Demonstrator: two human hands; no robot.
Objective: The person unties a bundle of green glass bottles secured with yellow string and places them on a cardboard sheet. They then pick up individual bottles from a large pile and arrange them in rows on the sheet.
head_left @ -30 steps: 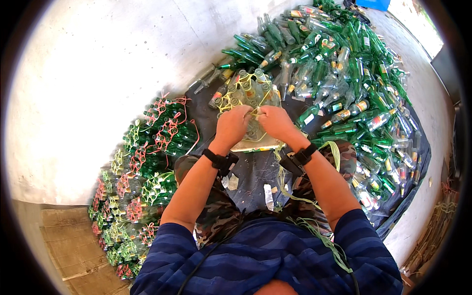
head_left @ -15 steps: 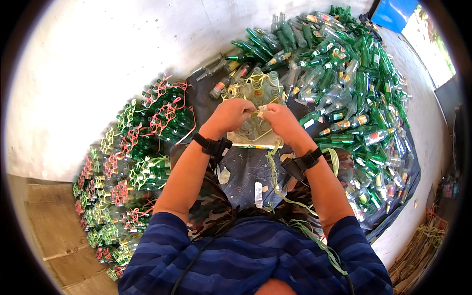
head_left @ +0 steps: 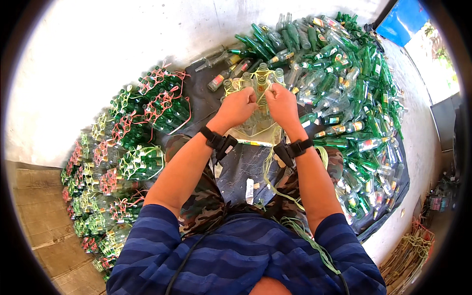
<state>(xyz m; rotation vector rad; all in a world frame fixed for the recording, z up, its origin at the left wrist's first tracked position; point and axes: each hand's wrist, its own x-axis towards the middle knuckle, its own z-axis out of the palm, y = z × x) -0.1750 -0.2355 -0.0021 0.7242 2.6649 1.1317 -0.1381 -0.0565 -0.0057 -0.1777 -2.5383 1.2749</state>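
Note:
A bunch of clear glass bottles (head_left: 261, 119) stands upright in front of me, yellow-green plastic twine (head_left: 267, 166) wound around their necks. My left hand (head_left: 239, 106) is closed at the near left of the necks, its fingers pinching the twine. On the other side my right hand (head_left: 282, 104) is also closed on the twine. Both hands hide part of the bottles and of the twine between them. From near the right hand a loose length runs down to my lap. Under the bottles lies a pale flat board (head_left: 251, 138).
Bundles of green and clear bottles (head_left: 142, 162) tied with red and yellow twine stand at the left. A large heap of loose bottles (head_left: 339, 93) lies at the right on a dark sheet (head_left: 236, 167). Cardboard (head_left: 42, 201) covers the lower left, beside a white wall (head_left: 113, 34).
My hands have moved slightly farther from my body and a little apart, now over the nearer bottle necks. The whole view has shifted a little.

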